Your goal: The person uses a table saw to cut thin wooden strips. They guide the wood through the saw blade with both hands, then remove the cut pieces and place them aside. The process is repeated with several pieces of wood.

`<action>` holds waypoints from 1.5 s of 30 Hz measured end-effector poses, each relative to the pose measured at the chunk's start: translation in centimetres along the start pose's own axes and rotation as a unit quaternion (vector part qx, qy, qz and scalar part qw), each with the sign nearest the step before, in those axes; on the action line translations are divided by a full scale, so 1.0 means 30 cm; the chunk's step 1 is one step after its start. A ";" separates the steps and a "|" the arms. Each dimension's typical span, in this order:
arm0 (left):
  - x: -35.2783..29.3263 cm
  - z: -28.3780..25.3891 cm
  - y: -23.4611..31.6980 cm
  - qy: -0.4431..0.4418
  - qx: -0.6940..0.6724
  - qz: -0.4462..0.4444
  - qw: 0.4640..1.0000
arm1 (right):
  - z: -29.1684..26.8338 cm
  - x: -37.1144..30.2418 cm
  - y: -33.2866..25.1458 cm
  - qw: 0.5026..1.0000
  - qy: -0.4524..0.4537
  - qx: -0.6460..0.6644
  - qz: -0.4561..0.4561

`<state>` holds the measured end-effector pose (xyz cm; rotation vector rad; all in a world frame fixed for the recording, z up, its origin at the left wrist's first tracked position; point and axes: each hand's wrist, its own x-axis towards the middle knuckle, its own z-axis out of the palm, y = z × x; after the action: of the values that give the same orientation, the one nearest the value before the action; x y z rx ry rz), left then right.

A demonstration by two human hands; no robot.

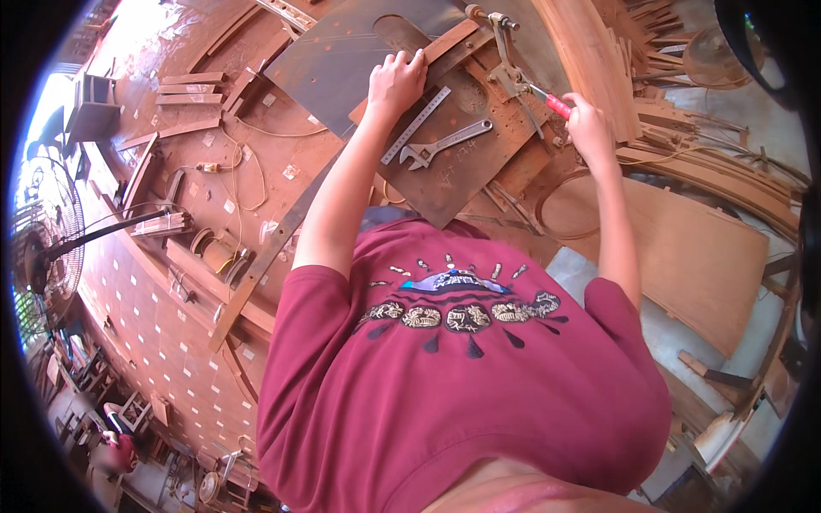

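My right hand (590, 130) is closed around the red handle of a screwdriver (560, 106). The screwdriver's shaft points to the upper left, at a metal clamp fitting (510, 79) on the machine table; whether the tip touches it is too small to tell. Across the dark metal tabletop (329, 64) lies a strip of wood (451, 44), and my left hand (398, 83) rests on it with bent fingers, apparently gripping its edge. Close to my left wrist are a steel ruler (416, 126) and an adjustable wrench (446, 144), both lying on the worn, dusty part of the table.
Long curved boards (590, 60) are stacked to the right, beside a large wooden panel (676, 248). On the left, wood pieces (190, 88) and a yellow cord (248, 188) lie on the reddish floor. A standing fan (43, 248) is at far left; another person (120, 449) sits at lower left.
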<state>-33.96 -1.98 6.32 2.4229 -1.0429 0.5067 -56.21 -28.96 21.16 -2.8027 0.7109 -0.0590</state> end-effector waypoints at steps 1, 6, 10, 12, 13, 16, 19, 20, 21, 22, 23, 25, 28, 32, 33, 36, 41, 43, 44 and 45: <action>0.004 0.004 0.001 0.003 0.000 0.001 1.000 | -0.017 0.035 -0.008 0.990 -0.058 -0.131 -0.010; 0.024 -0.001 -0.006 -0.015 -0.009 0.010 1.000 | -0.043 0.171 -0.118 0.949 -0.243 0.029 0.200; 0.011 -0.010 0.001 -0.017 -0.015 0.001 1.000 | 0.013 0.159 -0.069 0.966 -0.220 -0.044 0.125; 0.023 -0.004 -0.010 0.003 -0.018 0.006 1.000 | 0.113 0.126 -0.024 0.983 -0.147 0.032 0.109; 0.018 -0.003 -0.001 -0.006 -0.020 0.011 1.000 | 0.193 0.105 0.008 0.996 -0.061 0.044 0.054; 0.020 0.005 -0.012 -0.014 -0.010 -0.001 1.000 | 0.217 0.099 -0.008 0.997 -0.038 0.035 0.055; 0.036 -0.007 -0.006 -0.032 -0.021 -0.006 0.999 | 0.264 0.101 0.015 0.995 -0.030 0.084 0.054; 0.034 -0.007 -0.009 -0.034 -0.017 -0.009 0.999 | 0.264 0.103 0.000 0.995 -0.025 0.087 0.051; 0.030 -0.009 -0.011 -0.035 -0.014 -0.011 0.999 | 0.260 0.097 -0.014 0.995 -0.020 0.090 0.049; 0.021 -0.011 -0.006 -0.039 -0.014 -0.010 0.999 | 0.259 0.079 -0.019 0.994 -0.015 0.092 0.053; 0.015 -0.014 -0.004 -0.042 -0.015 -0.009 0.999 | 0.272 0.073 -0.019 0.994 -0.006 0.093 0.052; 0.026 -0.018 -0.007 -0.043 -0.018 -0.006 0.999 | 0.294 0.081 -0.019 0.994 0.016 0.094 0.049; 0.020 -0.028 0.008 -0.057 -0.013 -0.006 0.998 | 0.296 0.060 -0.018 0.990 0.031 0.123 0.058; 0.015 -0.026 0.006 -0.068 -0.023 -0.009 0.997 | 0.310 0.067 0.013 0.989 0.040 0.138 0.046; 0.020 -0.024 0.002 -0.064 -0.026 -0.005 0.998 | 0.310 0.074 0.015 0.988 0.043 0.143 0.044; 0.008 -0.051 0.002 -0.083 -0.047 -0.013 0.995 | 0.306 0.057 0.012 0.986 0.043 0.151 0.048; -0.120 -0.188 0.028 -0.070 -0.056 -0.057 0.994 | 0.331 0.048 0.034 0.975 0.057 0.209 0.059; -0.195 -0.275 0.024 -0.046 -0.032 -0.097 0.994 | 0.333 0.042 0.035 0.972 0.060 0.218 0.066; -0.241 -0.303 0.011 -0.036 -0.006 -0.131 0.991 | 0.323 0.040 0.024 0.970 0.062 0.225 0.063; -0.295 -0.323 -0.010 -0.026 0.020 -0.164 0.986 | 0.321 0.036 0.019 0.969 0.065 0.232 0.061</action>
<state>-40.94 8.55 9.93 2.5863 -0.6379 0.3569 -54.57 -27.75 11.67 -2.3206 0.7800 -0.3431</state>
